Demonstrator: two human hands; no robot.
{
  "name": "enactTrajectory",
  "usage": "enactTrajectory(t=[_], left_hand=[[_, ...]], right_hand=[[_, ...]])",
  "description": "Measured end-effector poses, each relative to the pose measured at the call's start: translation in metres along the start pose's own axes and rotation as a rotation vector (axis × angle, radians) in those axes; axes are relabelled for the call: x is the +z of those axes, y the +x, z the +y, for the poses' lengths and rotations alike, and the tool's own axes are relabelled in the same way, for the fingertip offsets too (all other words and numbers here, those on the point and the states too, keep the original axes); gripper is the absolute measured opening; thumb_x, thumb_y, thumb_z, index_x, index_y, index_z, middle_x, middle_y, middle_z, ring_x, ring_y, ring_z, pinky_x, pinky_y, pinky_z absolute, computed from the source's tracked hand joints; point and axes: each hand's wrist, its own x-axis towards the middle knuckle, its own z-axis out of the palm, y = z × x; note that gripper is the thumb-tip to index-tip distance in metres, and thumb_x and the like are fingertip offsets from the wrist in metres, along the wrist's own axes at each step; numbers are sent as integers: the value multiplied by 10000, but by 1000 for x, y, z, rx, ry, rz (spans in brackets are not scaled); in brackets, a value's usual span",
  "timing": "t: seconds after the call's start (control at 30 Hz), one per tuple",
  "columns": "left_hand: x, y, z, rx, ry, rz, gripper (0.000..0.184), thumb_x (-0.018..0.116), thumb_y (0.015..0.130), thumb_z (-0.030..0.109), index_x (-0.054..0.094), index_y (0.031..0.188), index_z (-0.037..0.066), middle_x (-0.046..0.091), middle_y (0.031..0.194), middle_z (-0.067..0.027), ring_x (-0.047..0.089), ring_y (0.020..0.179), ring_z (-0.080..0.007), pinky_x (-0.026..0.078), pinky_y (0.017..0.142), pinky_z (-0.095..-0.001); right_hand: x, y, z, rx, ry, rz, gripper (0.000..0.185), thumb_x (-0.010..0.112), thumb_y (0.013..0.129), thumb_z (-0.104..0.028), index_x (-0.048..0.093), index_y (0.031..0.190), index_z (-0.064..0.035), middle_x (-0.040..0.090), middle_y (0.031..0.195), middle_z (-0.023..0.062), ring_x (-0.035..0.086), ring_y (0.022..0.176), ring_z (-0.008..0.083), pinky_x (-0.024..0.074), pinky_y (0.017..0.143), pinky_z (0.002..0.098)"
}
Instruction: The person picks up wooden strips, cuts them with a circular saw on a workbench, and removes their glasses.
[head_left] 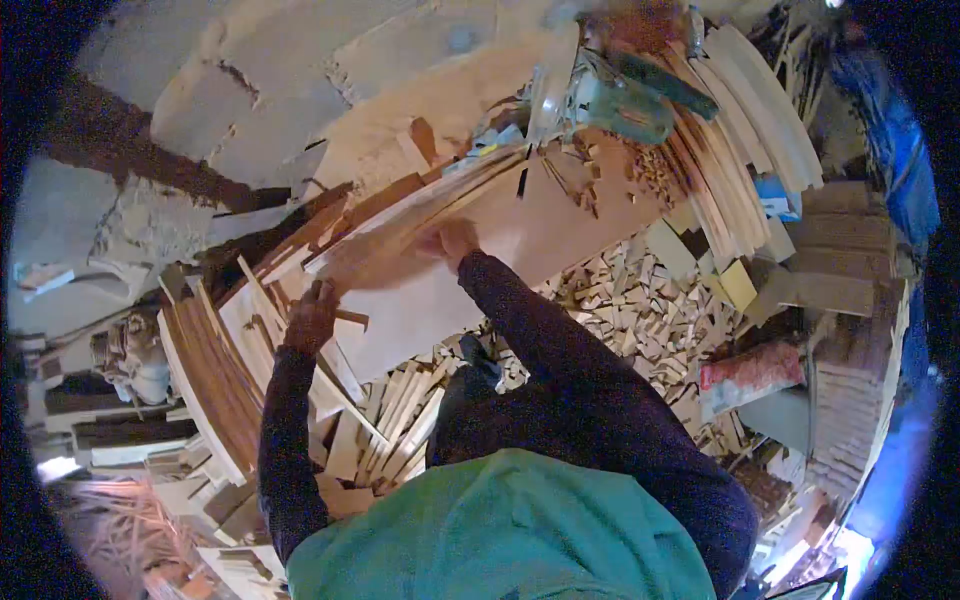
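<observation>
A pale flat board (400,315) lies across the middle of the view in front of the body. My left hand (312,318) is at its left end, by a small strip of wood (350,318); the fingers are dark and I cannot make out what they hold. Further along the board, my right hand (452,243) is blurred, low over the surface near long thin wooden strips (420,215). Whether its fingers touch a strip cannot be made out. Small brown pieces (652,172) lie at the board's far right.
Many small wood offcuts (640,310) cover the ground to the right. Long curved planks are stacked at the upper right (720,160) and at the left (205,375). A greenish clear container (625,105) stands at the board's far end. A red and white bag (752,378) lies right.
</observation>
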Motion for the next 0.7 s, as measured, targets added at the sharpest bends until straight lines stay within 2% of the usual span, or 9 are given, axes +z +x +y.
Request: enactTrajectory(t=[0.03, 0.13, 0.27, 0.33, 0.4, 0.47, 0.53, 0.63, 0.7], left_hand=[[3, 6, -3, 8, 6, 86, 408, 579, 926, 139, 495, 1303, 6, 557, 1143, -228, 628, 895, -412, 545, 731, -502], [19, 23, -16, -16, -90, 200, 391, 565, 899, 91, 514, 1278, 7, 551, 1171, -232, 549, 1094, -460, 488, 910, -533], [34, 44, -11, -177, -467, 224, 355, 559, 887, 90, 533, 1235, 23, 556, 1195, -247, 537, 1110, -481, 490, 892, -546], [54, 52, -11, -251, -726, 152, 327, 559, 892, 115, 547, 1208, 31, 560, 1203, -257, 541, 1101, -482, 484, 888, -560], [77, 60, -25, -86, -552, 213, 282, 568, 899, 130, 568, 1164, 33, 570, 1189, -259, 556, 1074, -476, 476, 883, -573], [92, 71, -24, -102, -640, 303, 240, 581, 900, 129, 591, 1122, 41, 586, 1172, -249, 572, 1049, -458, 474, 872, -564], [97, 73, -11, -325, -984, 412, 198, 596, 894, 113, 615, 1082, 55, 607, 1153, -228, 586, 1023, -430, 477, 855, -534], [88, 72, -2, -397, -601, 449, 185, 615, 899, 134, 628, 1070, 63, 629, 1144, -190, 596, 1014, -393, 469, 845, -521], [88, 72, -2, -290, -129, 418, 234, 637, 891, 173, 619, 1092, 55, 603, 1191, -202, 585, 1054, -404, 460, 892, -554]], right_hand=[[-16, 13, 32, -143, -124, 26, 195, 632, 929, -164, 576, 1072, -45, 674, 927, 130, 696, 794, 276, 612, 725, 423], [-46, 2, -2, -228, 664, 122, 320, 639, 930, -171, 453, 1183, -110, 658, 938, 123, 694, 798, 269, 600, 793, 412], [-101, -14, -73, 21, 543, 450, 464, 628, 962, -225, 272, 1258, -205, 618, 950, 124, 683, 871, 321, 596, 773, 431], [-131, -15, -90, 96, 523, 464, 369, 594, 978, -248, 336, 1235, -194, 610, 949, 107, 672, 851, 303, 584, 726, 436], [-163, -7, -93, 97, 532, 429, 285, 561, 994, -272, 401, 1212, -182, 602, 947, 91, 660, 831, 284, 572, 678, 441], [-196, 8, -83, 67, 536, 398, 227, 527, 1010, -296, 465, 1189, -171, 593, 945, 74, 648, 811, 266, 560, 631, 445], [-216, 21, -78, 46, 528, 401, 231, 516, 1013, -293, 475, 1199, -162, 591, 959, 70, 644, 811, 257, 554, 619, 445], [-223, 32, -73, 4, 495, 451, 311, 536, 999, -251, 407, 1263, -149, 596, 1005, 84, 648, 842, 257, 557, 656, 440], [-221, 38, -67, -27, 457, 481, 376, 549, 990, -223, 362, 1306, -141, 599, 1036, 93, 651, 862, 257, 559, 681, 436]])
